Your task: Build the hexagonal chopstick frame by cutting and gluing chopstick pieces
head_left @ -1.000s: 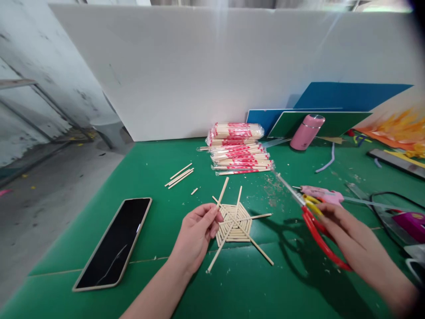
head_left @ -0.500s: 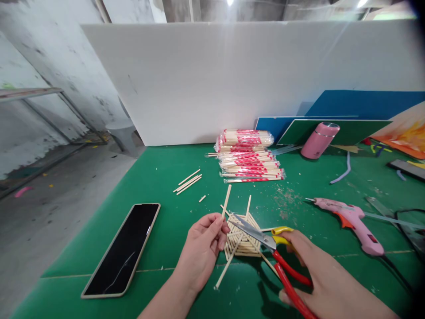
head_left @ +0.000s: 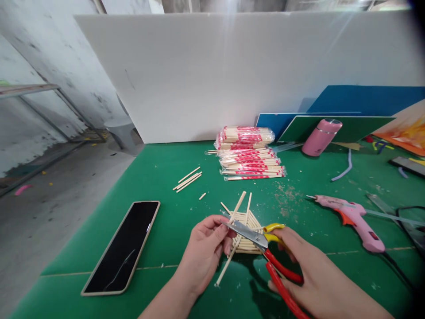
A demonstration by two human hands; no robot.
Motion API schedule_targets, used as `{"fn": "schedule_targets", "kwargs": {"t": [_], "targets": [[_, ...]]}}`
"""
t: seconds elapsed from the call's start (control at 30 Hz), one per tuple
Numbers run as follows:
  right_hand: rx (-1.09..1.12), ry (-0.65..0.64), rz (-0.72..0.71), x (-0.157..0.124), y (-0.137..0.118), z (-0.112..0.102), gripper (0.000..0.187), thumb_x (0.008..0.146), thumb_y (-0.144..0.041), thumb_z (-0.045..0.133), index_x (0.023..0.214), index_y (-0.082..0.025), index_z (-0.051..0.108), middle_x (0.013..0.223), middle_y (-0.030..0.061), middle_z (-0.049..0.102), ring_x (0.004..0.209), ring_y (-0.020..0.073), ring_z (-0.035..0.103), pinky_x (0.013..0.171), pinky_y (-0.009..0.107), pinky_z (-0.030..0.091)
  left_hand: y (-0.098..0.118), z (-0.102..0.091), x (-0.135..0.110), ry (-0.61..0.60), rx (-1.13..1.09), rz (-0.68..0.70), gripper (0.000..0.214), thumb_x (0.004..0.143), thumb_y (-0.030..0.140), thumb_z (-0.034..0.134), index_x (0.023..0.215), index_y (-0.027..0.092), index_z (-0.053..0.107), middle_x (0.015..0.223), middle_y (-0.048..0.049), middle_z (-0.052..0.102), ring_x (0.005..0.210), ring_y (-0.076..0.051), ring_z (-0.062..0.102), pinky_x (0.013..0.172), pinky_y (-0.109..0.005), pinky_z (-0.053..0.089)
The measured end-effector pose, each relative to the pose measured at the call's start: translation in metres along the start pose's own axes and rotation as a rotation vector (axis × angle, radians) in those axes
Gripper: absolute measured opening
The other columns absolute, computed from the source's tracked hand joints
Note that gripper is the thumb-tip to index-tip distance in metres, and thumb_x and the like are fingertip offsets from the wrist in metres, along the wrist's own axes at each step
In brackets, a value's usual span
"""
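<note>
Between the thumb and fingers of my left hand (head_left: 207,248) is a wooden chopstick piece (head_left: 238,205), its far end sticking up to the right. My right hand (head_left: 307,261) grips scissors (head_left: 282,277) with red and yellow handles. The scissor blades reach left to the stick, close by my left fingertips; whether they touch it I cannot tell. Below both hands lies a web-shaped frame of glued sticks (head_left: 247,246), with longer sticks radiating outward. My left fingers and the blades hide part of it.
Wrapped chopsticks (head_left: 250,159) are piled at the back, near a pink bottle (head_left: 322,137). Several loose sticks (head_left: 188,180) and a short offcut (head_left: 202,196) lie left of the pile. A phone (head_left: 122,248) rests at left, a pink glue gun (head_left: 352,217) at right.
The scissors have moved left, bringing the blades up to the held stick near my left fingers. The stick has tipped further to the right.
</note>
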State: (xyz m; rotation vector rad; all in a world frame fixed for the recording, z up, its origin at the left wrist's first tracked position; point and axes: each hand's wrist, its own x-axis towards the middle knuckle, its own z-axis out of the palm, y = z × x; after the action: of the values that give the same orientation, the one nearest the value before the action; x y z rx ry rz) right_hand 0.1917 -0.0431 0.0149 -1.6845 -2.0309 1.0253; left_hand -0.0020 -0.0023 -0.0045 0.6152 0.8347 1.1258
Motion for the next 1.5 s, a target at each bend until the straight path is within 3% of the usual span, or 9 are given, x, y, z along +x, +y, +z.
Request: {"fn": "schedule_targets", "kwargs": {"t": [0.17, 0.37, 0.6, 0.77, 1.03, 1.5], "targets": [[0.009, 0.055, -0.064, 0.001, 0.001, 0.001, 0.028, 0.076, -0.033, 0.049, 0.102, -0.023, 0.046, 0.101, 0.0051, 0.054, 0.086, 0.0171, 0.054, 0.075, 0.03, 0.045, 0.0, 0.001, -0.002, -0.01, 0.029, 0.0, 0.013, 0.064, 0.021, 0.067, 0.069, 0.014, 0.057, 0.063, -0.0004, 0.061, 0.039, -0.002, 0.042, 0.043, -0.016, 0.029], [-0.039, 0.053, 0.013, -0.001, -0.003, 0.0, 0.021, 0.074, -0.031, 0.05, 0.093, -0.023, 0.053, 0.076, 0.0004, 0.061, 0.064, 0.0147, 0.055, 0.058, 0.025, 0.045, 0.001, 0.001, -0.003, -0.031, 0.056, -0.005, 0.014, 0.064, 0.022, 0.067, 0.068, 0.014, 0.056, 0.064, -0.0012, 0.061, 0.038, -0.002, 0.042, 0.044, -0.017, 0.03], [-0.067, 0.065, 0.027, -0.001, 0.0, 0.0, 0.018, 0.071, -0.029, 0.051, 0.087, -0.023, 0.055, 0.066, -0.0024, 0.058, 0.058, 0.0131, 0.053, 0.053, 0.023, 0.043, 0.001, 0.0, -0.003, -0.036, 0.081, -0.049, 0.015, 0.064, 0.024, 0.067, 0.069, 0.013, 0.059, 0.058, -0.0002, 0.059, 0.036, -0.002, 0.041, 0.041, -0.017, 0.028], [-0.065, 0.079, 0.015, -0.002, 0.002, 0.001, 0.016, 0.071, -0.029, 0.051, 0.086, -0.022, 0.053, 0.069, -0.0016, 0.058, 0.059, 0.0133, 0.053, 0.054, 0.023, 0.043, 0.001, 0.0, -0.003, -0.026, 0.123, -0.058, 0.017, 0.064, 0.027, 0.068, 0.07, 0.012, 0.061, 0.053, 0.0007, 0.056, 0.037, -0.002, 0.038, 0.04, -0.017, 0.025], [-0.044, -0.057, 0.06, 0.001, -0.012, -0.003, 0.021, 0.066, -0.027, 0.055, 0.083, -0.022, 0.046, 0.073, -0.0014, 0.058, 0.059, 0.013, 0.051, 0.052, 0.023, 0.041, -0.002, 0.0, -0.003, 0.03, 0.139, -0.028, 0.016, 0.063, 0.026, 0.067, 0.069, 0.013, 0.061, 0.052, 0.001, 0.055, 0.037, -0.002, 0.033, 0.041, -0.017, 0.023], [-0.07, -0.105, 0.072, -0.005, -0.01, -0.007, 0.027, 0.065, -0.031, 0.057, 0.086, -0.023, 0.043, 0.078, -0.0004, 0.058, 0.062, 0.0139, 0.051, 0.056, 0.024, 0.04, -0.005, -0.002, -0.003, 0.011, 0.125, -0.04, 0.012, 0.064, 0.024, 0.067, 0.069, 0.014, 0.064, 0.056, 0.0002, 0.056, 0.042, -0.002, 0.035, 0.041, -0.015, 0.023]]}}
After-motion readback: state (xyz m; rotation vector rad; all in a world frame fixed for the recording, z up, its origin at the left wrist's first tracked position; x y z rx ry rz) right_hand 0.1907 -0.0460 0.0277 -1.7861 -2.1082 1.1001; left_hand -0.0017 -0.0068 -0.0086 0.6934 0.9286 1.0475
